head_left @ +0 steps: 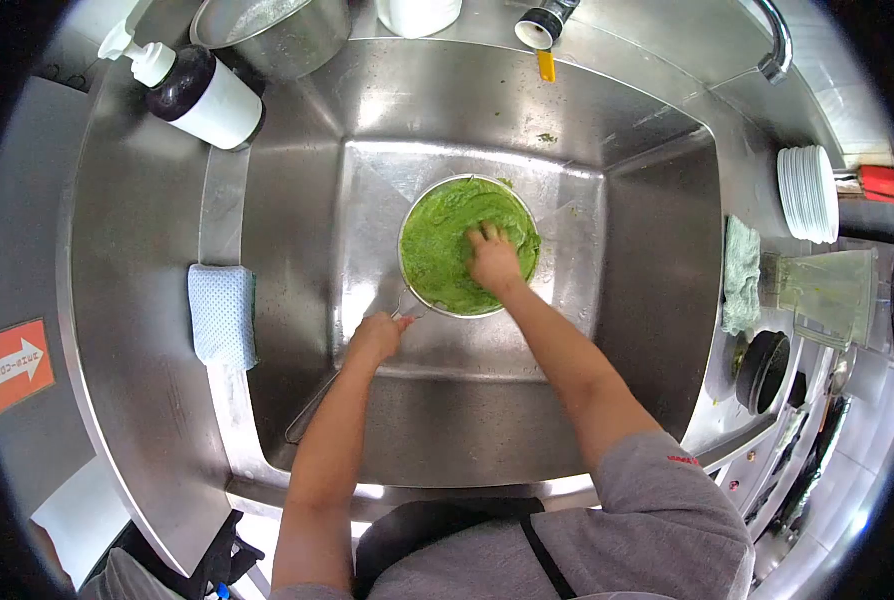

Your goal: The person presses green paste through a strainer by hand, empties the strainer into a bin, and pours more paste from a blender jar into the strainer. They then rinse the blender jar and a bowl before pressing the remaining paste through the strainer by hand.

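Observation:
A round metal strainer (403, 268) full of thick green pulp (447, 240) sits over the bottom of a steel sink (647, 290). My left hand (379, 336) is closed round the strainer's wire handle, near the rim; the handle's far end shows beside my left forearm. My right hand (493, 258) presses into the pulp, right of its middle, with fingers bent and their tips partly sunk in it. Whether those fingers grip any pulp is hidden.
Left of the sink are a pump bottle (212, 105) and a blue-white sponge cloth (222, 315). A metal pot (277, 35) and faucet (775, 50) are behind. At right are stacked white plates (807, 195), a green cloth (741, 275) and a clear container (832, 292).

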Tool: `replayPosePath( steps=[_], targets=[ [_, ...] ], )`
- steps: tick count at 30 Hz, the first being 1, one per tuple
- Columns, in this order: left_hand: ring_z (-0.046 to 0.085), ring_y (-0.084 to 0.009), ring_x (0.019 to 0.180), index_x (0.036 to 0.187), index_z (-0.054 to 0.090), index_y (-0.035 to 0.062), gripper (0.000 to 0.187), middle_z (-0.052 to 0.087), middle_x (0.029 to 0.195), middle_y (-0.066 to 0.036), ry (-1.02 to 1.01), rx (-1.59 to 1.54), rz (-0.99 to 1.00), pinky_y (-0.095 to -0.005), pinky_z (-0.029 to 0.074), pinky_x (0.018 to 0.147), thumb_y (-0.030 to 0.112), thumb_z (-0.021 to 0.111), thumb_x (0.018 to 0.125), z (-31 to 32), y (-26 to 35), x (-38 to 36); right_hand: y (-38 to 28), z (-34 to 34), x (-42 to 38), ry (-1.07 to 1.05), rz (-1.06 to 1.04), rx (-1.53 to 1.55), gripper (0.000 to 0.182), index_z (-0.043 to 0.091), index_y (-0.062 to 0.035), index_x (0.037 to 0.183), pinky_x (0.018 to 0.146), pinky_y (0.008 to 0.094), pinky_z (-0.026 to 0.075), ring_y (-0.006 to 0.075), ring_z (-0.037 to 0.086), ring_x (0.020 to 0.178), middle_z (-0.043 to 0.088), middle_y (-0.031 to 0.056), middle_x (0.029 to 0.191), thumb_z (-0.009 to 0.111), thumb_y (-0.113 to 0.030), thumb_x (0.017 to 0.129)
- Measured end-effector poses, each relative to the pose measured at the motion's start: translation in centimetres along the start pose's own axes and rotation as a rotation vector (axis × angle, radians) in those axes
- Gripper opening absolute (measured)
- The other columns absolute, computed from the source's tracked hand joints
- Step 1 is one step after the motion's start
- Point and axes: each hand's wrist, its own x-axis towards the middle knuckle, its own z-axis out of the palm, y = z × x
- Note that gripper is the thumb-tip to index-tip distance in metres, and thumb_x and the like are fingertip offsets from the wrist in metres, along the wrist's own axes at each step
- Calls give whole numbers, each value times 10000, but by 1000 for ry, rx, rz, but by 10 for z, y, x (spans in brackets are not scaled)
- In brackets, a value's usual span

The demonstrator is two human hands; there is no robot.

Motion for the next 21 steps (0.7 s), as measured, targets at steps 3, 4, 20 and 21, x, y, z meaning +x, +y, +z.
replayPosePath(
  steps=[3, 4, 20, 21],
  targets=[
    [539, -365, 851, 856, 586, -35, 553, 564, 869, -239, -7, -58, -2, -404, 422, 738, 492, 432, 783, -6, -1, -4, -7, 26, -10, -130, -205, 73, 414, 467, -75, 1059, 854, 436, 363, 336, 427, 1031, 420, 143, 1145, 527, -115, 651],
    [539, -365, 851, 856, 586, -35, 553, 564, 869, -239, -9, -62, -6, -404, 422, 738, 492, 432, 783, -4, -1, -7, -9, -3, -8, -286, -170, 123, 395, 479, -62, 1033, 849, 421, 371, 313, 434, 1031, 416, 135, 1152, 504, -88, 640],
    [531, -352, 887, 869, 584, -39, 542, 556, 903, -239, -77, -89, -42, -386, 416, 763, 473, 424, 793, -3, 0, -2, -88, 15, 50, 163, 60, 190, 273, 469, -6, 921, 796, 414, 362, 343, 428, 928, 454, 182, 1002, 503, -178, 711],
    [532, -352, 885, 873, 584, -38, 541, 557, 905, -236, -88, -85, -53, -385, 417, 762, 472, 422, 794, -4, 1, -3, -89, 20, 37, 130, -36, 156, 272, 473, -17, 935, 822, 407, 349, 324, 417, 965, 450, 162, 1014, 494, -186, 723]
  ],
)
